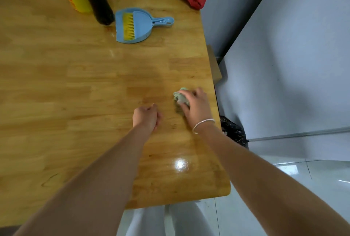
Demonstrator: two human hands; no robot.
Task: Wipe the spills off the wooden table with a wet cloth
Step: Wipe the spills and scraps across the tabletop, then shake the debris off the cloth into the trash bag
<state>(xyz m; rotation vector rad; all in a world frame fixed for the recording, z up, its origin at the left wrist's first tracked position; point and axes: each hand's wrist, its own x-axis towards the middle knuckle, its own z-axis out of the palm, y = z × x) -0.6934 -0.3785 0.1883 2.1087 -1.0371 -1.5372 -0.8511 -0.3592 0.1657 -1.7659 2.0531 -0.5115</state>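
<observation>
Bright, even indoor light falls from overhead. A white glare spot sits on the glossy wooden surface near its front edge. Soft shadows lie beneath the forearms. The whole frame is slightly blurred, and wide-angle distortion bends the edges.

Her right hand grips a wadded green cloth against the tabletop; the left hand rests beside it, fisted.

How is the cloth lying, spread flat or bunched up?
Bunched up: the cloth is a crumpled wad under the right hand.
</observation>
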